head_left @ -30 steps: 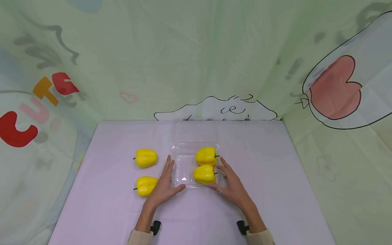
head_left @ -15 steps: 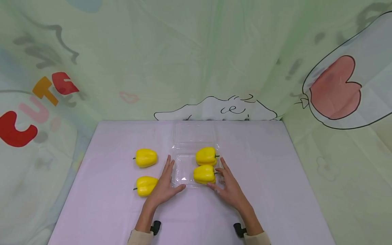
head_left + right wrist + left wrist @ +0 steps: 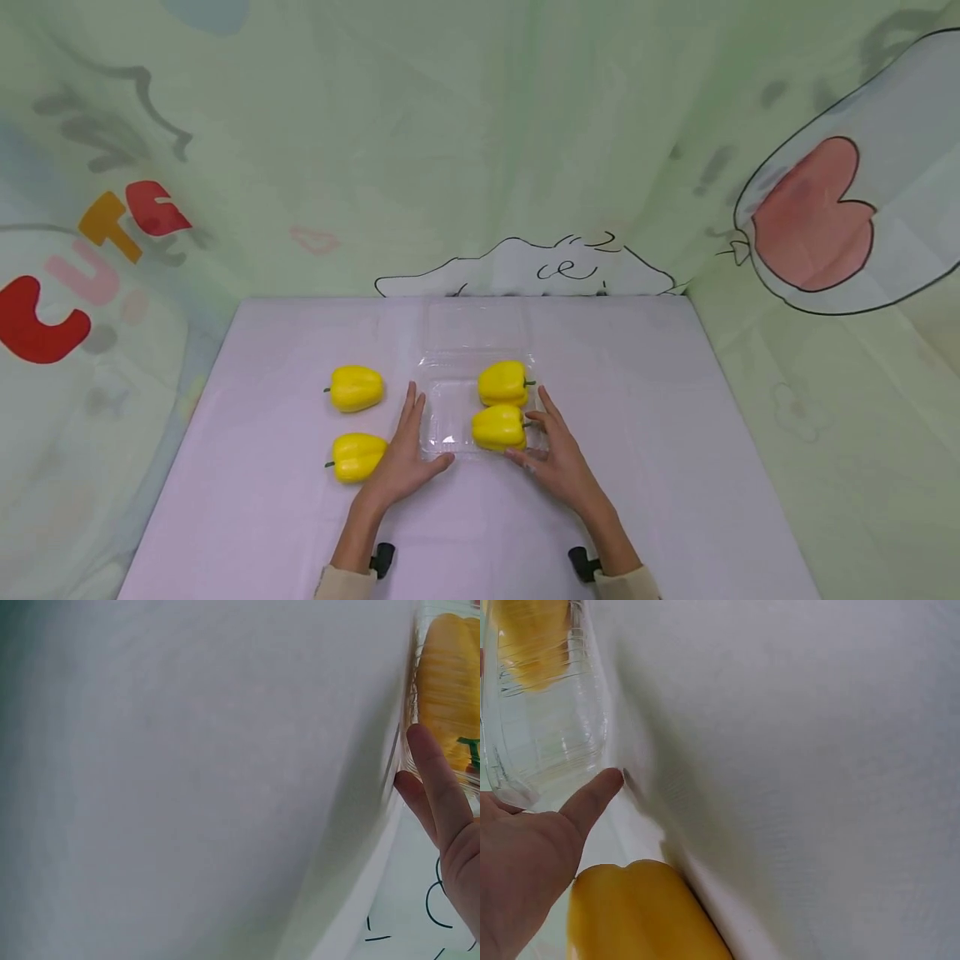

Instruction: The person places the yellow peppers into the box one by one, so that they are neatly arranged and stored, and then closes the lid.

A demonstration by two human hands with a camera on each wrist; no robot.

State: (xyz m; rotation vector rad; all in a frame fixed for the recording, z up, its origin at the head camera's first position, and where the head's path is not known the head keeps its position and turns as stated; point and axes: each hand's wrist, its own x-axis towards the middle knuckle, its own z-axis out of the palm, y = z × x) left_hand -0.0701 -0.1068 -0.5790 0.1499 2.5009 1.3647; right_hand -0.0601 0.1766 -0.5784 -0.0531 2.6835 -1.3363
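Observation:
A clear plastic clamshell box (image 3: 450,417) lies with its lid (image 3: 476,325) folded back. Two yellow bell peppers, a rear one (image 3: 502,383) and a front one (image 3: 498,427), sit in its right half with stems to the right. My left hand (image 3: 405,462) rests along the box's left side, fingers straight and thumb spread by the front edge. My right hand (image 3: 558,462) is at the front right corner; its thumb (image 3: 431,757) lies against the box wall in the right wrist view. Its index finger reaches by the front pepper's stem.
Two more yellow bell peppers lie left of the box: one farther back (image 3: 357,388), the other (image 3: 358,457) right beside my left hand, partly covered by it. A pale cloth covers the table (image 3: 675,467). Printed fabric (image 3: 465,150) hangs at the back and both sides.
My right hand has shifted slightly left, its fingers closer to the front pepper's stem. The left hand, box and peppers hold their places; the whole head view has shifted a little.

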